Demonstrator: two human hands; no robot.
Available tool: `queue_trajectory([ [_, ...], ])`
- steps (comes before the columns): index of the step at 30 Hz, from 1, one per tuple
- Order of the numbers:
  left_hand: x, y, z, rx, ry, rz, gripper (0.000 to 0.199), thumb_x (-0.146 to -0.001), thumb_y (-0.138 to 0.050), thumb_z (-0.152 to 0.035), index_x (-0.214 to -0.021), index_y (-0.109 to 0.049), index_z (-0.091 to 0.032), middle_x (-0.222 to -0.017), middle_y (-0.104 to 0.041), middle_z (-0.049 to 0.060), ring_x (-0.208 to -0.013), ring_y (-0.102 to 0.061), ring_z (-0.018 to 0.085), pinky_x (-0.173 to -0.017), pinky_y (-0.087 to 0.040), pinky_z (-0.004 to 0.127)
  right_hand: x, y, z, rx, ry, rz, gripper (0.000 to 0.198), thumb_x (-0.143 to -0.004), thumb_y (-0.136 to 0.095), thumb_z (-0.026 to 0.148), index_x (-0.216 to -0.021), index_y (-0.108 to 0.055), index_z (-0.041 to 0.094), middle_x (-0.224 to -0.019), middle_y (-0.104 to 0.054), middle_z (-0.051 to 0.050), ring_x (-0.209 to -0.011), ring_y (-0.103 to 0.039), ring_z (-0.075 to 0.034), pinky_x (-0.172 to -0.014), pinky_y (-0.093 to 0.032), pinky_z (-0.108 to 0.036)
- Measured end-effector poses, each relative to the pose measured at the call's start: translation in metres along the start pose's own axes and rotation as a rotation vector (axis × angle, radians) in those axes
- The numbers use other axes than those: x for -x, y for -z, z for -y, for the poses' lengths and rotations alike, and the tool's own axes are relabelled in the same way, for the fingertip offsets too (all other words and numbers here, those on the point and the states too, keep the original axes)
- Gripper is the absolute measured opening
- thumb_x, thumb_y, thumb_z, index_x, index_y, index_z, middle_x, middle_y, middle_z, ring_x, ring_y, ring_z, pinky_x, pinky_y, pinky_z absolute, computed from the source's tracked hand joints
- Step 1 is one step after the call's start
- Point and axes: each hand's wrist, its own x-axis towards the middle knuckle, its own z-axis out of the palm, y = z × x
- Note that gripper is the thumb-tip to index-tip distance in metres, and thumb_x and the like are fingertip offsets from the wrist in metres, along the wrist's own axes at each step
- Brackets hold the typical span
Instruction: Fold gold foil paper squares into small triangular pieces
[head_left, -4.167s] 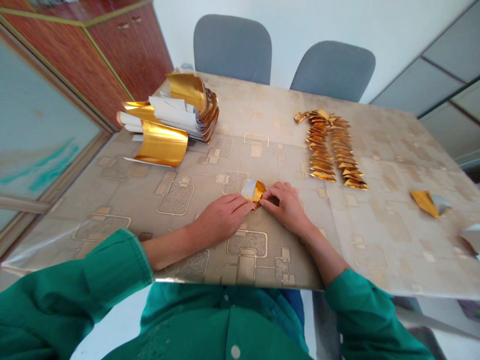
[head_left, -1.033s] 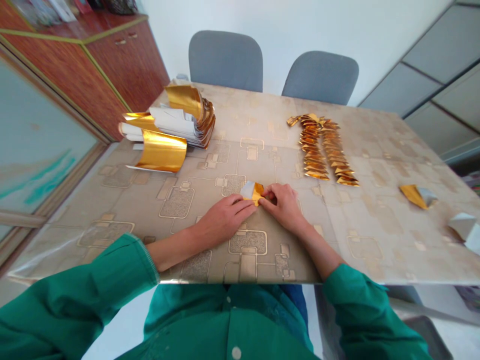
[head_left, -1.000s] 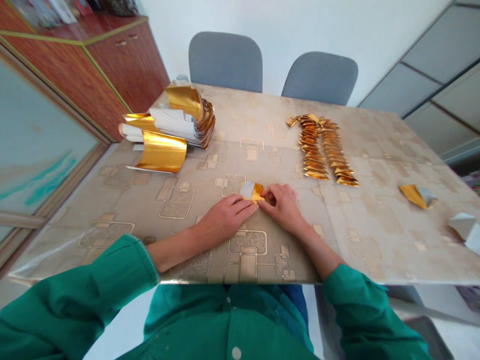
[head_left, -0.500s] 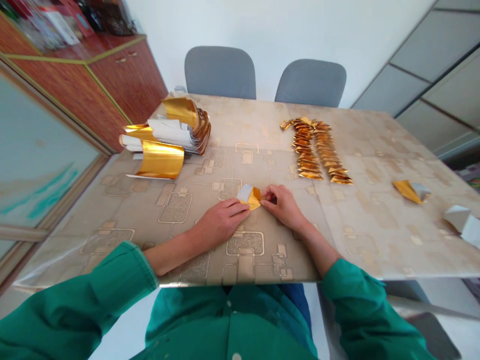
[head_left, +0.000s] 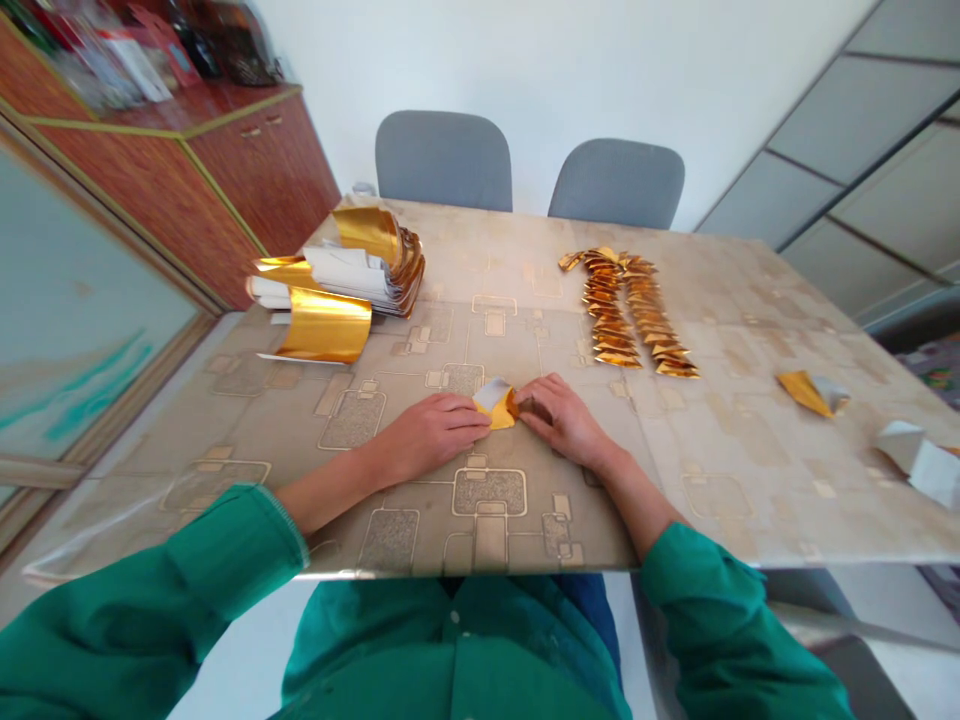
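Between my two hands, a partly folded sheet of gold paper [head_left: 496, 408] rests on the table, its white back showing at the top. My left hand [head_left: 439, 432] lies over its left edge, fingers together, pressing it down. At the right edge, my right hand [head_left: 559, 415] pinches the paper between thumb and fingers. Two rows of folded gold paper pieces [head_left: 664, 320] stand farther back to the right. At the back left is a stack of gold sheets [head_left: 330, 325] with white backs, curled and loosely piled.
The table [head_left: 420, 520] has a patterned cover. On its right side lie a creased gold piece [head_left: 810, 393] and a white-backed folded sheet [head_left: 919, 460]. Two grey chairs [head_left: 444, 160] stand at the far edge, and a red-brown cabinet [head_left: 262, 170] is beyond the left corner.
The gold paper's right side has been turned, with its flap now narrower by my right fingers. My left hand has slid slightly left. The whole view has shifted a little.
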Motion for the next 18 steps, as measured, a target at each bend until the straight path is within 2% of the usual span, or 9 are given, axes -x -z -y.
queue_trajectory([
  [4, -0.007, 0.002, 0.005, -0.012, 0.008, 0.020, 0.026, -0.103, -0.045, -0.025, -0.102, -0.069, -0.015, -0.105, -0.073, 0.005, -0.099, -0.063, 0.019, -0.090, -0.052, 0.035, -0.003, -0.001, 0.003, 0.068, 0.058, 0.037, 0.017, -0.097, -0.052, 0.021, -0.110, -0.062, 0.024, -0.107, -0.068, -0.006, -0.099, -0.056, -0.021, -0.089, -0.046, -0.039],
  [8, -0.014, 0.003, 0.004, -0.034, 0.024, 0.051, 0.021, -0.101, -0.050, -0.021, -0.096, -0.069, -0.015, -0.097, -0.072, 0.005, -0.092, -0.063, 0.019, -0.082, -0.051, 0.031, -0.005, -0.005, 0.005, 0.131, 0.072, 0.059, 0.019, -0.099, -0.050, 0.021, -0.110, -0.064, 0.023, -0.107, -0.070, -0.007, -0.099, -0.056, -0.021, -0.088, -0.045, -0.038],
  [18, -0.010, 0.002, 0.005, -0.126, 0.100, 0.097, 0.020, -0.098, -0.048, -0.012, -0.106, -0.066, -0.016, -0.105, -0.069, 0.006, -0.096, -0.064, 0.019, -0.083, -0.053, 0.031, -0.005, -0.001, 0.015, 0.199, 0.052, 0.121, 0.019, -0.098, -0.053, 0.025, -0.103, -0.071, 0.025, -0.101, -0.070, -0.005, -0.094, -0.057, -0.020, -0.085, -0.041, -0.037],
])
